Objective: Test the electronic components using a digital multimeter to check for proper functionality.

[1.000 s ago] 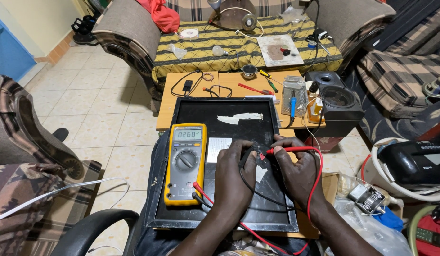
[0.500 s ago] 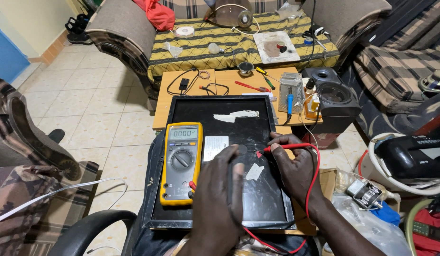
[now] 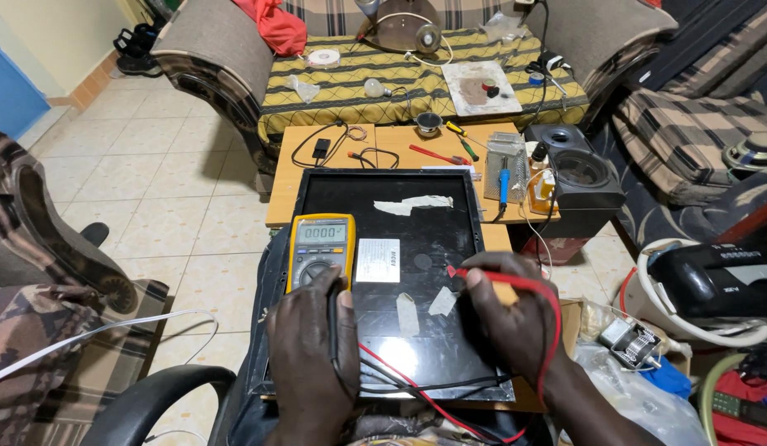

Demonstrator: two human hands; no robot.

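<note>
Probing the black panel [image 3: 416, 239] w/ two leads, panel laid flat across the lap so both hands stay free. Right hand [image 3: 503, 318] pinches the red probe [image 3: 482, 274] between thumb and fingers, tip pointing left, just past the fingertips and down at the panel face near a small tape scrap [image 3: 442, 302]. Red lead [image 3: 553, 330] loops over the back of that hand and runs under the wrist toward the body. Left hand [image 3: 312, 347] is closed around the black probe [image 3: 333, 318], held upright, pen-style; its tip sits at the lower edge of the yellow multimeter [image 3: 319, 248], which lies just ahead of the knuckles on the panel's left side, screen facing up so it reads at a glance. Can't tell if black tip touches meter or panel. White label [image 3: 377, 260] sits between the two hands, slightly ahead. Longer tape strip [image 3: 416, 204] further ahead, well apart from both. Beyond the panel: wooden table [image 3: 284, 198] w/ blue-handled soldering iron [image 3: 503, 186], red screwdriver [image 3: 437, 154], black speaker [image 3: 577, 169] ahead-right of right hand. Tools kept w/in reach, I'd judge.
</note>
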